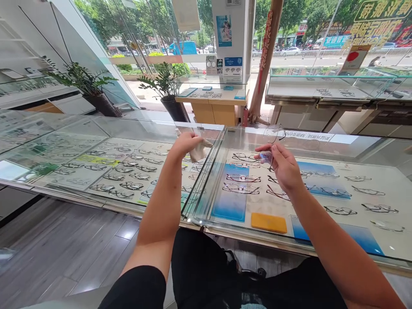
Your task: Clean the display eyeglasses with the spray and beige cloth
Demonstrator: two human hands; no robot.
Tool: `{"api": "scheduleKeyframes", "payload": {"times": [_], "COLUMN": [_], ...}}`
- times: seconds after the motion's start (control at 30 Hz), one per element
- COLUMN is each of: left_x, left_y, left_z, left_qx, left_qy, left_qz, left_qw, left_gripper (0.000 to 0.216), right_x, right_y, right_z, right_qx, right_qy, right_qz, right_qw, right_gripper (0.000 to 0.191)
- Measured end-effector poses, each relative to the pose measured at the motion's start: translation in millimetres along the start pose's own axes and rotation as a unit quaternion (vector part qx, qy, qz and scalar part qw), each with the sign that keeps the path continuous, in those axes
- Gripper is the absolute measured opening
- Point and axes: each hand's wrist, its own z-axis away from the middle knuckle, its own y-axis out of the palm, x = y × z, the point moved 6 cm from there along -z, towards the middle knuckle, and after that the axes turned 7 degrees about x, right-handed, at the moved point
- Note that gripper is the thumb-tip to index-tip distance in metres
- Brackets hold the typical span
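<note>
My left hand is closed around a crumpled beige cloth, held above the seam between two glass counter sections. My right hand pinches a pair of eyeglasses over the right section. One lens near the fingertips catches a violet-blue glare; a clear, thin-edged lens stands out above the hand. The fingers partly hide the frame. Cloth and eyeglasses are apart. Beneath the counter glass lie rows of eyeglasses, including a dark-rimmed pair below and left of my right hand.
The glass display counter runs across in front of my legs. Inside it are blue display cards and a yellow-orange block. Beyond stand potted plants, a small wooden cabinet, a slanted post and more glass cases.
</note>
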Motion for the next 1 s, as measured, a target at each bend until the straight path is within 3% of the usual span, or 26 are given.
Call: {"api": "scheduleKeyframes", "payload": {"times": [0.13,0.27,0.47,0.7,1.0], "left_x": [-30,-59,-73,-81,-74], "left_y": [28,66,110,115,110], "left_z": [21,42,65,84,71], "left_qx": [0.117,0.22,0.315,0.37,0.324], "left_qy": [0.071,0.148,0.187,0.252,0.206], "left_qz": [0.153,0.326,0.361,0.285,0.246], "left_qw": [0.979,0.907,0.857,0.848,0.89], "left_gripper": [0.023,0.035,0.044,0.037,0.046], "right_x": [2,8,15,11,15], "right_y": [2,9,18,15,5], "right_z": [-1,1,6,4,3], "right_qx": [-0.001,0.017,0.047,0.033,0.008], "right_qy": [0.0,-0.013,-0.029,-0.021,-0.035], "right_qz": [-0.005,-0.024,-0.05,-0.011,0.049], "right_qw": [1.0,0.999,0.997,0.999,0.998], "right_gripper": [0.038,0.037,0.033,0.037,0.04]}}
